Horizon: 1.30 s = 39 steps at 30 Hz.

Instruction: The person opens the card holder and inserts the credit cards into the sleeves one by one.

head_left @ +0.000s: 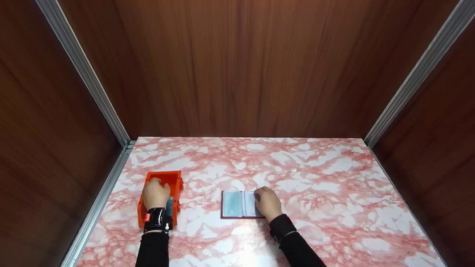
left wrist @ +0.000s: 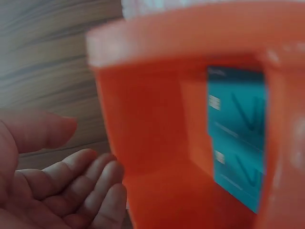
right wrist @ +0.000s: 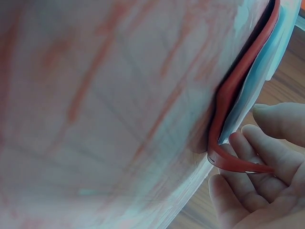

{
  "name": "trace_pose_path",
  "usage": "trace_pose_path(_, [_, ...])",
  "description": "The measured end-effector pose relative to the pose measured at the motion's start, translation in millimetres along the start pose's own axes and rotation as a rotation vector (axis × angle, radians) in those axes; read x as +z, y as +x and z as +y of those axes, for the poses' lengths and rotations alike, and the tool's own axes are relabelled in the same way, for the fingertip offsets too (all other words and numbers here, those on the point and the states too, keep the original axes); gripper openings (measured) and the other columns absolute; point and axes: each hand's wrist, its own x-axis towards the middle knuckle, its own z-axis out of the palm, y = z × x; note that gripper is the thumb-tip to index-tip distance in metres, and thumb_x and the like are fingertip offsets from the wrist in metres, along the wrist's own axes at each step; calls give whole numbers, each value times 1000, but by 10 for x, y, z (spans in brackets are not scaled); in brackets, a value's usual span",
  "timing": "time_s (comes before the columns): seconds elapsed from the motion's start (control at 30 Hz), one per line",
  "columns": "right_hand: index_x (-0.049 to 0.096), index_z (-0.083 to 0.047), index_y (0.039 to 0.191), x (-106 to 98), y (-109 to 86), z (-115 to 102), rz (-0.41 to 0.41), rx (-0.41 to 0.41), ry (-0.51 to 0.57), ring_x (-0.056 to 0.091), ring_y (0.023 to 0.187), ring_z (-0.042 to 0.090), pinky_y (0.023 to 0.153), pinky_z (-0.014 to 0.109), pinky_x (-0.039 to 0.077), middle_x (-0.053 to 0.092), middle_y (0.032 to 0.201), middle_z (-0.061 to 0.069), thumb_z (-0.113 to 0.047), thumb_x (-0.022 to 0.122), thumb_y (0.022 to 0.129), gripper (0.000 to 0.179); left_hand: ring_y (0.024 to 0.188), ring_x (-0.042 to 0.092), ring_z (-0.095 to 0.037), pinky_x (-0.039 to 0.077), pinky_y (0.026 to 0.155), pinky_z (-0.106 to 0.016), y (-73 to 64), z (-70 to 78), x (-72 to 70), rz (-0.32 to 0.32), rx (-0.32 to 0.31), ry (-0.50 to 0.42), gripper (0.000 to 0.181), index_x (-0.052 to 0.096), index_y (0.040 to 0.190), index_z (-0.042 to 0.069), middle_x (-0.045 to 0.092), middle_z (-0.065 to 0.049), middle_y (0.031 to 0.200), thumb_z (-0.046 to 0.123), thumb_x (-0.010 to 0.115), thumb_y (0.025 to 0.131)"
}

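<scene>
An open card holder [head_left: 232, 204] with a dark red cover and clear sleeves lies on the table in the head view. My right hand [head_left: 269, 204] is at its right half. In the right wrist view the fingers [right wrist: 248, 186] curl round the end of the red cover [right wrist: 233, 162], which bends away from the pale sleeves; the thumb stands a little apart. My left hand [head_left: 156, 194] is over an orange bin [head_left: 177, 218] at the left. Its thumb and loosely bent fingers hold nothing in the left wrist view. Teal bank cards [left wrist: 236, 114] with chips lie inside the bin.
The table [head_left: 315, 178] has a red-and-white marbled top. Brown wood-grain panels [head_left: 237, 74] rise behind and on both sides, with metal rails [head_left: 89, 78] along the corners. The bin stands near the table's left edge.
</scene>
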Motion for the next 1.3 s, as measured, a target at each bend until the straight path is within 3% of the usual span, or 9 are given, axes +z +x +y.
trace_pose_path(0.23, [72,-1,95,-5,7,-15,9,-7,12,64,89,34,78,46,53,65,93,13,1,76,76,20,87,58,-54,45,80,-60,-8,-99,19,-35,-3,88,21,58,88,-11,62,-34,87,10,62,86])
trace_pose_path(0.43, [72,0,95,-18,17,-17,4,-20,11,64,89,35,80,46,52,65,94,14,2,76,77,19,86,60,-51,46,79,-58,7,-69,31,-128,-35,90,21,59,89,-11,64,-31,87,9,59,88])
trace_pose_path(0.63, [71,0,95,-8,15,-5,2,-24,17,64,90,35,81,46,52,65,94,14,2,75,77,18,78,61,-47,48,73,-57,-19,-73,39,-189,-65,104,18,59,78,-6,62,-24,75,10,57,86])
trace_pose_path(1.03, [71,-1,96,-21,-2,-16,-8,-12,5,64,90,35,79,46,53,65,95,14,1,77,76,21,88,60,-39,47,81,-49,-40,-97,47,-380,-166,131,24,63,87,-5,64,-23,93,18,57,86])
trace_pose_path(1.3, [72,-1,97,-20,0,-6,-6,-14,-2,64,90,35,79,46,53,65,96,13,0,78,75,23,83,60,-38,47,79,-48,-46,-107,53,-370,-148,124,22,64,82,-4,64,-22,88,16,58,85])
